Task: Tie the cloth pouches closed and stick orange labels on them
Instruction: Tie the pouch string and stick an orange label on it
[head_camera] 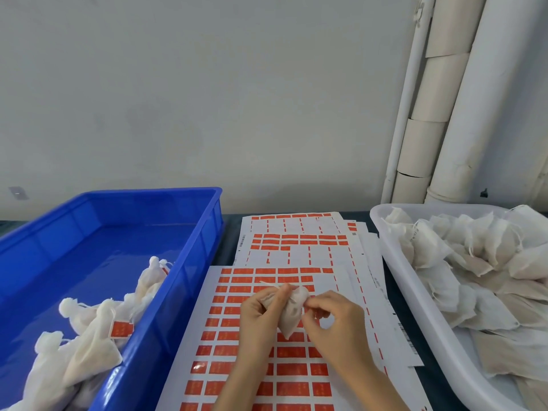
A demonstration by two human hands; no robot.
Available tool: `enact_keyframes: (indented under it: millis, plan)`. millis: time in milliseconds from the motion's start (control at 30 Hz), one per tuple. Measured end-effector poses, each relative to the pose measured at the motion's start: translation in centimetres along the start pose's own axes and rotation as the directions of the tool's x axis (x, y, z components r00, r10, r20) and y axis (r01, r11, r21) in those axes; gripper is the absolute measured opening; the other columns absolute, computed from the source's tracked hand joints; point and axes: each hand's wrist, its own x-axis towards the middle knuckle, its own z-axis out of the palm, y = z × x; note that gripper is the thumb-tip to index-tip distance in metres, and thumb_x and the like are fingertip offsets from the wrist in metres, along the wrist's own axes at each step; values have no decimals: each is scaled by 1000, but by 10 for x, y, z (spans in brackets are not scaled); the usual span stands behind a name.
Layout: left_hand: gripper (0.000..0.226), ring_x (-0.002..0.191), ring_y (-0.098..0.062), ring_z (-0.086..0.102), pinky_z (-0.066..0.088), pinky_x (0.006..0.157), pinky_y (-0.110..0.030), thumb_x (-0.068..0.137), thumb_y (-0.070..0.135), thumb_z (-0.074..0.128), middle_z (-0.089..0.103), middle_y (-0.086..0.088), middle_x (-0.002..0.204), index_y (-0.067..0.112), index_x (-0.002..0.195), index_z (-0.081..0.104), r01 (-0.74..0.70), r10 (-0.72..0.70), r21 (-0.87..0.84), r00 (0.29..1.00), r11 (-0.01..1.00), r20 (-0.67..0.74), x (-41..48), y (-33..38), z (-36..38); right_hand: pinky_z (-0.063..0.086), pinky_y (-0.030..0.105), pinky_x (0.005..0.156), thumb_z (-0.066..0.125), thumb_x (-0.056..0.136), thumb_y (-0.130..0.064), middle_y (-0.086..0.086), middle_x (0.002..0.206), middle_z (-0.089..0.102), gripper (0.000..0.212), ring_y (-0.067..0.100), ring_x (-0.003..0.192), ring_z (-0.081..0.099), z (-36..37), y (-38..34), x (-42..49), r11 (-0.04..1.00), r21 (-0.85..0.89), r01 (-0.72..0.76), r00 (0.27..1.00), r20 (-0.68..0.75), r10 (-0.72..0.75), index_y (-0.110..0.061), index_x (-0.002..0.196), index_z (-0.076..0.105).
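Label sheets point(237, 366) lie nearest, under both my hands. Left hand point(258, 314) grips the pouch point(289, 318) body and right hand point(335, 321) pinches its top end, over the sheet. Blue bin point(178, 292) on my left: tied pouches point(89, 345), one showing an orange label point(121, 328). White tub point(415, 292) on my right: heap of loose pouches point(474, 262).

Packing workshop bench; blue bin point(189, 232), label sheets point(296, 241); bare wall pipes point(462, 114).
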Motion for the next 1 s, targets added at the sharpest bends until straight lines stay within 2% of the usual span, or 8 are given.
enact_keyframes:
  millis: [67, 167, 267, 367, 467, 533, 833, 1000]
  plan:
    - [26, 67, -12, 66, 51, 59, -15, 76, 36, 63, 70, -2, 70, 13, 70, 73, -14, 14, 3, 1000, 1000, 16, -1, 2, 1, 45, 2, 69, 74, 80, -8, -34, 70, 56, 16, -5, 85, 61, 3, 0, 0, 998, 57, -32, 999, 36, 30, -24, 81, 76]
    - [19, 69, -13, 67, 52, 60, -15, 75, 35, 64, 70, -1, 71, 21, 69, 75, -32, 32, 5, 999, 999, 32, -2, 2, 1, 48, 7, 66, 69, 85, -18, -27, 66, 65, 29, -3, 82, 62, 2, -4, 0, 978, 162, -129, 991, 64, 120, -44, 73, 64]
    - [19, 74, -15, 68, 53, 63, -17, 75, 35, 66, 71, -2, 74, 19, 77, 76, -47, 45, 20, 997, 999, 57, -1, 3, 0, 51, 16, 62, 70, 82, -25, -23, 71, 66, 30, 4, 75, 62, -2, -6, 1, 985, 157, -67, 998, 24, 64, -49, 69, 61]
    - [24, 76, -17, 69, 54, 64, -19, 73, 36, 69, 72, -3, 78, 16, 85, 73, -55, 52, 32, 996, 998, 74, -1, 2, 0, 51, 9, 62, 67, 76, -31, -27, 66, 62, 6, 3, 79, 63, -4, -10, 1, 989, 144, -15, 999, -35, 20, -36, 77, 72]
    - [40, 71, -22, 68, 55, 60, -22, 66, 44, 71, 70, -8, 77, 14, 90, 63, -7, 5, 41, 999, 999, 41, -1, 0, -1, 49, 3, 65, 69, 74, -23, -12, 79, 69, 20, -2, 67, 63, -4, -7, -1, 995, 73, 72, 994, -82, -66, -13, 88, 77]
    - [37, 71, -20, 67, 54, 60, -21, 64, 45, 72, 69, -6, 75, 14, 83, 65, 0, 0, 43, 1000, 999, 8, 0, -1, -2, 49, 2, 69, 70, 72, -19, -3, 82, 71, 22, -2, 75, 63, -4, -8, -1, 994, 29, 109, 990, -89, -106, -8, 91, 77]
    - [15, 77, -21, 67, 52, 61, -22, 73, 31, 76, 70, 0, 77, 18, 78, 72, 48, -47, 24, 996, 999, -72, 3, -6, -5, 51, 5, 73, 75, 69, -17, 0, 90, 71, 27, 1, 82, 63, -2, -4, -5, 988, -30, 149, 984, -94, -152, -10, 95, 76]
    - [3, 74, -14, 68, 50, 56, -14, 75, 25, 76, 72, 4, 74, 22, 73, 75, 29, -25, 57, 997, 998, -77, 1, -5, -5, 50, 5, 75, 74, 70, -17, 0, 90, 71, 26, 1, 82, 62, -2, -2, -5, 987, -53, 155, 984, -77, -158, -10, 95, 76]
